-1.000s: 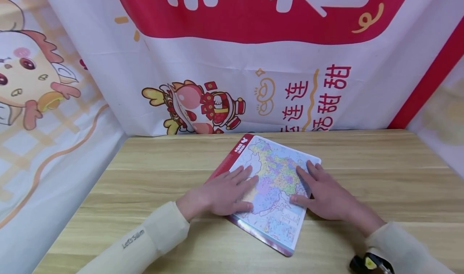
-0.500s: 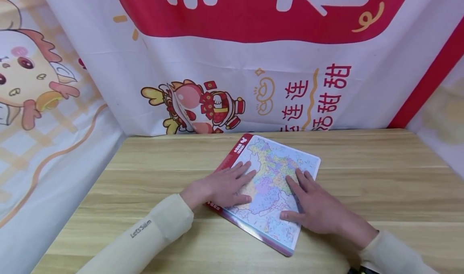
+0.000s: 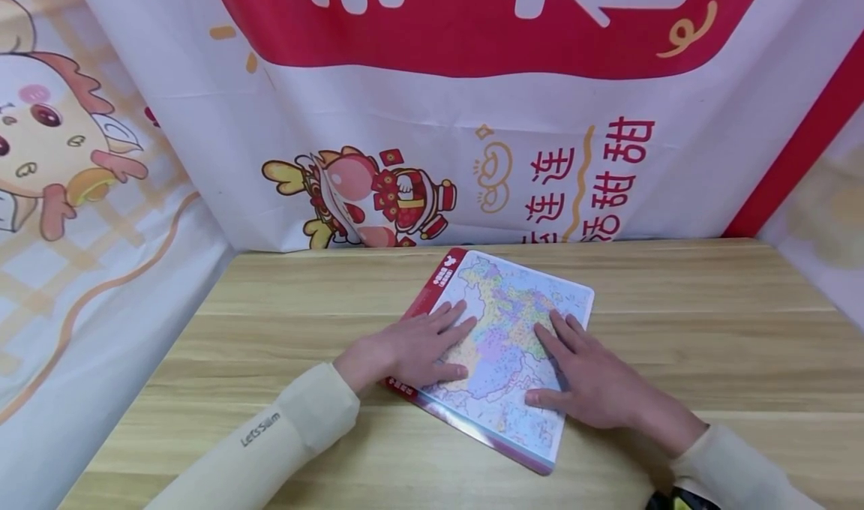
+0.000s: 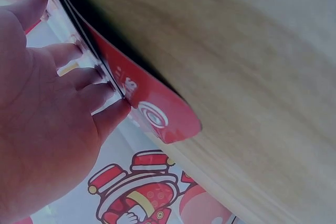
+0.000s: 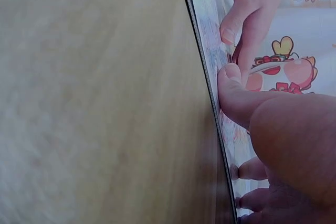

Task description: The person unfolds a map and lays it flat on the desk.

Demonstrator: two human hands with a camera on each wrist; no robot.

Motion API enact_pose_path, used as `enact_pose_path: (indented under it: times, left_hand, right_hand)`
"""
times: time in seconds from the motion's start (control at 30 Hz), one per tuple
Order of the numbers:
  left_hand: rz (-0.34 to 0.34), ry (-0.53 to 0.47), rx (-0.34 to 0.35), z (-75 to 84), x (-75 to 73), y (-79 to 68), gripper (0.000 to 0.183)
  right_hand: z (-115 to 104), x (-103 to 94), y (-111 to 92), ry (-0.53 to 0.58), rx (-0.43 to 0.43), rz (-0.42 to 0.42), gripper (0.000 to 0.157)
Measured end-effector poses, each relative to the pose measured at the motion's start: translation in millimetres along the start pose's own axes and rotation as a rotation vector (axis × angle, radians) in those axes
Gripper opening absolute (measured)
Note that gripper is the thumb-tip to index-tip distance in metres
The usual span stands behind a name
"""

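Note:
A flat map board lies slanted on the wooden table, printed with a pastel-coloured map and bordered in red along its left and near edges. My left hand rests on its left part, fingers straight and spread. On the right part, my right hand lies with fingers extended over the map and thumb near the right edge. Seen from the left wrist, a red cover layer bends away beneath the board's edge, beside the left fingertips. The right wrist view shows the right thumb on the map surface close to the dark rim.
The wood-grain table extends around the board. Behind it hangs a white cloth with red lettering and a cartoon figure. Another patterned cloth hangs at the left. Something black and yellow is at the right sleeve.
My right hand has slid left and toward me on the board, then slightly back. The left hand has shifted slightly away from me. The board has turned a little counterclockwise.

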State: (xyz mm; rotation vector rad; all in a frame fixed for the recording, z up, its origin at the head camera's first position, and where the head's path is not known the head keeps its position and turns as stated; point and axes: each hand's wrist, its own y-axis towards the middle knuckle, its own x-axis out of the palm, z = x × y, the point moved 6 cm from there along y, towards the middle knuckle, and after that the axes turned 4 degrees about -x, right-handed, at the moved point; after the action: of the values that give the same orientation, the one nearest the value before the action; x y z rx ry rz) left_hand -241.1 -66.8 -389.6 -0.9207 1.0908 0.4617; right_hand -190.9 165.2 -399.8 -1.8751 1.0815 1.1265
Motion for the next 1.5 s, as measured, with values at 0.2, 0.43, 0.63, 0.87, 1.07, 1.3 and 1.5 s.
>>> enact_pose_path:
  times: [0.2,0.43,0.63,0.87,1.07,1.3,1.5]
  left_hand:
    - [0.002,-0.008,0.0,0.8,0.8,-4.5,0.085]
    - [0.011,-0.008,0.005,0.5,3.8,-11.5,0.084]
    - [0.015,-0.021,0.006,1.7,5.7,-15.8,0.085]
    - [0.02,-0.019,0.015,3.8,6.7,-19.6,0.085]
    - [0.013,-0.013,0.016,6.1,7.6,-22.7,0.086]
    - [0.006,-0.006,0.021,9.0,9.4,-27.5,0.087]
    - [0.008,0.001,0.018,11.7,12.4,-30.1,0.087]
  right_hand:
    - [2.7,-2.3,-0.4,0.015,-0.009,-0.006,0.11]
    - [11.1,-3.3,0.7,0.01,-0.005,0.006,0.11]
    - [14.6,-4.2,1.4,0.009,-0.009,0.001,0.11]
    - [17.3,-7.6,1.0,0.033,-0.008,-0.001,0.108]
    - [22.9,-9.2,1.3,0.059,-0.004,0.013,0.108]
    - [28.9,-12.4,2.4,0.06,-0.008,0.018,0.108]
    - [32.7,-14.2,3.5,0.049,0.016,0.015,0.109]
